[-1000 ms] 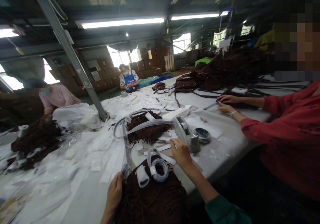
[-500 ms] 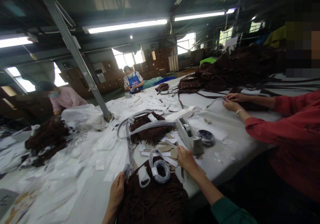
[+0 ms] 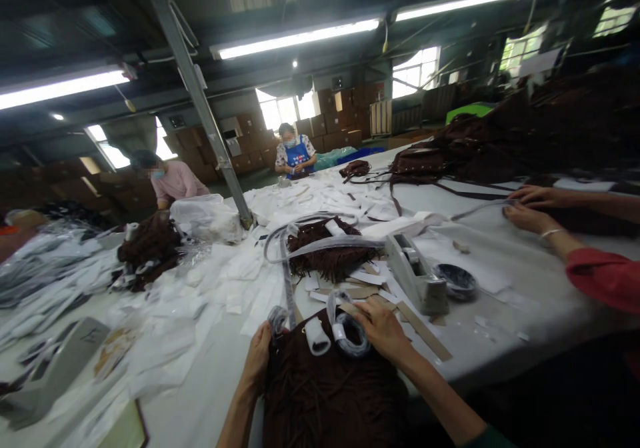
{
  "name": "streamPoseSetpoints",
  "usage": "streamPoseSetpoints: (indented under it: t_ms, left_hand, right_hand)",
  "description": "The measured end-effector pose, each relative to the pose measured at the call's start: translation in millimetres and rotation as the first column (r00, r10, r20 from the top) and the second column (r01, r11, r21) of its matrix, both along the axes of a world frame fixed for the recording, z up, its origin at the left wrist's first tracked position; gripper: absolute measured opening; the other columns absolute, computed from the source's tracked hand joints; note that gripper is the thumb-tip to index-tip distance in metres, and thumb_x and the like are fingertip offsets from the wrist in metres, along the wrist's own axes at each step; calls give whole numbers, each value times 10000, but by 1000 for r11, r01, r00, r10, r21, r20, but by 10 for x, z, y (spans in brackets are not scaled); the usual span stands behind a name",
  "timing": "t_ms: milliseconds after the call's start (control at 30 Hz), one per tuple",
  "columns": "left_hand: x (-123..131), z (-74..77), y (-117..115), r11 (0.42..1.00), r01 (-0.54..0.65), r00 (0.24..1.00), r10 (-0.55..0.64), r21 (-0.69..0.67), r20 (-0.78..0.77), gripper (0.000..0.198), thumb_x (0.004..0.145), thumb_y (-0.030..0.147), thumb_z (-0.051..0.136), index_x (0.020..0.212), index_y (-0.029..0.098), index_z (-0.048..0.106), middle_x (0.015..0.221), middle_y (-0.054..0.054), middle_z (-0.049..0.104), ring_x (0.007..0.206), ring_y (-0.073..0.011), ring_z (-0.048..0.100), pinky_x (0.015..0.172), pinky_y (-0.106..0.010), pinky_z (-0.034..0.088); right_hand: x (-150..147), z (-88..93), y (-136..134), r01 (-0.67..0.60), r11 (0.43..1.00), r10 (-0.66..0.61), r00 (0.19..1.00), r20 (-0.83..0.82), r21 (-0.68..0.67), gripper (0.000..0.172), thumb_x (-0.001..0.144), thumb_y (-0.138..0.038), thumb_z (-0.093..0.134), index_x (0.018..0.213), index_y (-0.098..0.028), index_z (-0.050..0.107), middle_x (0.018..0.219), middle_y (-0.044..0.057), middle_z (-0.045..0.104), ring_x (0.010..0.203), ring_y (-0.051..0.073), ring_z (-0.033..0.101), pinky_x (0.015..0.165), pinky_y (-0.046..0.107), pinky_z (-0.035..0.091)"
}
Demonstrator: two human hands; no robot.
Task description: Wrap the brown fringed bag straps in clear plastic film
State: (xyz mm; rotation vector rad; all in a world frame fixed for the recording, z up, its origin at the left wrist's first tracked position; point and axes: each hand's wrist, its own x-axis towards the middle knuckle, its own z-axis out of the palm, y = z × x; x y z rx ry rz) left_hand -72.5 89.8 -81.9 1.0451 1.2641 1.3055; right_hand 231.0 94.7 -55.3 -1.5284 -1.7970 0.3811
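Observation:
A dark brown fringed bag [image 3: 335, 395] lies at the table's near edge in front of me. At its upper left corner, my left hand [image 3: 259, 355] is closed on a bunched, plastic-wrapped strap [image 3: 277, 319]. Over the bag's upper right, my right hand [image 3: 381, 327] pinches a narrow paper strip [image 3: 352, 311], its end reaching across a coiled strap [image 3: 356, 349] in clear wrap. Left of that coil, a white wrapped roll [image 3: 317, 337] sits on the bag. My right fingertips are partly hidden.
A grey tape dispenser [image 3: 417, 278] stands beyond my right hand, beside a dark roll [image 3: 456, 281]. Paper strips [image 3: 425, 331] lie around it. Another fringed bag [image 3: 327, 251] lies farther back. A co-worker's hands [image 3: 537, 208] work at right. A metal post [image 3: 210, 115] rises from the table.
My right hand has come from the paper pile by the tape dispenser to the coiled strap, bringing a paper strip. My left hand stays at the bag's corner. The view has turned left.

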Motion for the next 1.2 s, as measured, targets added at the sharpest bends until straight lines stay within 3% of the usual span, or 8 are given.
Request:
streamPoseSetpoints:
  t_ms: [67, 167, 267, 367, 600, 733, 900, 1200]
  left_hand:
    - [-8, -11, -2, 1000, 1, 1000, -1, -21, 15, 491, 686, 626, 661, 768, 142, 661, 677, -30, 660, 638, -167, 587, 634, -267, 443]
    - [-14, -51, 2, 999, -12, 991, 17, -39, 129, 488, 654, 637, 681, 702, 158, 606, 591, 5, 603, 535, -121, 515, 546, -239, 404]
    - [-6, -77, 7, 999, -22, 972, 32, -43, 233, 458, 631, 595, 721, 676, 166, 567, 571, 22, 575, 519, -103, 492, 544, -230, 400]
    - [2, -69, 5, 998, -47, 954, 58, -45, 293, 448, 634, 581, 722, 674, 170, 548, 564, 32, 556, 515, -98, 487, 539, -225, 395]
    - [-10, -59, -15, 995, -97, 939, 99, -23, 330, 484, 627, 629, 697, 706, 181, 532, 562, 51, 525, 486, -89, 471, 508, -216, 378]
    - [-14, -105, -18, 993, -118, 925, 121, -30, 361, 475, 667, 624, 668, 648, 174, 520, 551, 45, 518, 475, -88, 458, 505, -218, 373]
    - [-34, -198, 4, 986, -164, 908, 157, -15, 389, 466, 678, 608, 676, 647, 167, 531, 551, 41, 531, 505, -96, 487, 528, -214, 379]
    - [-49, -276, -2, 983, -183, 926, 165, 20, 338, 455, 701, 596, 670, 663, 152, 580, 561, 30, 559, 515, -95, 485, 542, -216, 387]
  right_hand:
    - [-15, 112, -15, 5, 1000, -4, 1000, 26, -9, 199, 844, -252, 473, 829, -208, 666, 852, 56, 660, 811, 209, 615, 737, 308, 440]
    - [-144, 393, -52, -3, 1000, 2, 996, -92, -18, 214, 851, -228, 432, 862, -213, 645, 770, 18, 667, 734, 177, 622, 695, 273, 429]
    - [-478, 684, -75, -152, 986, 136, 970, -202, -65, 231, 858, -227, 430, 900, -217, 657, 663, -18, 649, 626, 143, 597, 614, 231, 404]
    - [-920, 805, -53, -243, 955, 215, 962, -168, -169, 192, 841, -279, 522, 814, -196, 693, 674, 2, 664, 648, 143, 591, 595, 221, 377]
    - [-1539, 483, 157, -232, 909, 202, 972, -121, -347, 136, 744, -208, 608, 696, -167, 729, 596, 10, 640, 603, 138, 578, 500, 200, 319]
    - [-1635, 304, 245, -163, 883, 125, 985, -115, -440, 126, 714, -222, 629, 664, -165, 729, 552, -2, 608, 560, 128, 551, 468, 190, 306]
    - [-1673, 233, 251, -114, 876, 66, 991, -118, -469, 156, 686, -210, 591, 635, -167, 731, 525, 7, 588, 536, 137, 549, 457, 210, 286]
    - [-1786, 102, 322, -217, 872, 127, 966, -227, -439, 201, 713, -242, 593, 581, -150, 714, 447, -10, 536, 457, 105, 479, 433, 202, 269]
